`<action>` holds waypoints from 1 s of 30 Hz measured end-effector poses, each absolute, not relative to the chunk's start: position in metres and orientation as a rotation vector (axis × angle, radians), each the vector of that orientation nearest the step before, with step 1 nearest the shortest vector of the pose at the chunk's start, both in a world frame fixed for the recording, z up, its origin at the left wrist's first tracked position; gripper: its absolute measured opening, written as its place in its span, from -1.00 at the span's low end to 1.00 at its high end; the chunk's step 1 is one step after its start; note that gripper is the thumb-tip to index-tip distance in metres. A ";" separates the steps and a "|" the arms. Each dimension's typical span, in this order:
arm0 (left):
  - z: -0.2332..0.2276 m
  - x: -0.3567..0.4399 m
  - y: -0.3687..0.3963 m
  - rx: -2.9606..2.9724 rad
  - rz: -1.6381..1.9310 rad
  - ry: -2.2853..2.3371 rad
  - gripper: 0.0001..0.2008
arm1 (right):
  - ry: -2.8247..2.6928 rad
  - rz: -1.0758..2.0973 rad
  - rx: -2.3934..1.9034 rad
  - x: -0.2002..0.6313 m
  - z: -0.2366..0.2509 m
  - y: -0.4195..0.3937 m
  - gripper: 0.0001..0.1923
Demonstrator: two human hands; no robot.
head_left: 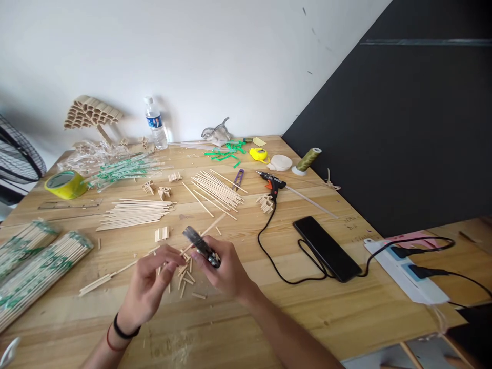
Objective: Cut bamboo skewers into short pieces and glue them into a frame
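Note:
My right hand (226, 269) grips a dark cutting tool (200, 245), its jaw pointing up and left over the wooden table (269, 307). My left hand (151, 282) pinches a thin wooden stick (209, 226) that runs up to the right past the tool's jaw. The stick and tool meet between the two hands. Short cut stick pieces (186, 279) lie on the table just under my fingers. My left wrist wears a black band and a red one.
Loose stick bundles (134, 211), (217, 188) lie farther back. Packed sticks (34, 269) sit at the left, a yellow tape roll (65, 184) beyond. A glue gun (272, 183), phone (326, 247), power strip (403, 266), bottle (156, 123) and thread spool (307, 160) stand to the right and back.

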State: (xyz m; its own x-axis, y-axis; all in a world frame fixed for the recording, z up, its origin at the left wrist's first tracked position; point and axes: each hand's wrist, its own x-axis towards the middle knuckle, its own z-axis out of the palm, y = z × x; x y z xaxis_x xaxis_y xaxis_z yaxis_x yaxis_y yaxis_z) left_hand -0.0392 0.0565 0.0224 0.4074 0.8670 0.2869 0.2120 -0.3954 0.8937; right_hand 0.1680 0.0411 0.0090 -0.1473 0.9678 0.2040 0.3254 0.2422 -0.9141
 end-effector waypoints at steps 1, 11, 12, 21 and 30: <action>0.023 -0.036 0.050 1.866 0.973 0.912 -0.67 | -1.540 1.028 -1.158 0.167 0.010 0.040 -0.76; 0.017 -0.076 0.061 2.213 0.778 1.142 -0.85 | -1.153 1.294 -1.084 0.167 0.001 0.046 -0.68; 0.011 -0.086 0.069 2.255 0.797 1.309 -0.81 | -1.140 1.283 -1.086 0.167 0.001 0.047 -0.67; -0.018 -0.108 0.095 2.387 0.565 1.487 -0.61 | -1.115 1.217 -1.105 0.165 -0.011 0.050 -0.71; 0.012 -0.063 0.070 2.122 0.605 1.254 -0.77 | -0.981 1.323 -0.973 0.163 -0.013 0.050 -0.73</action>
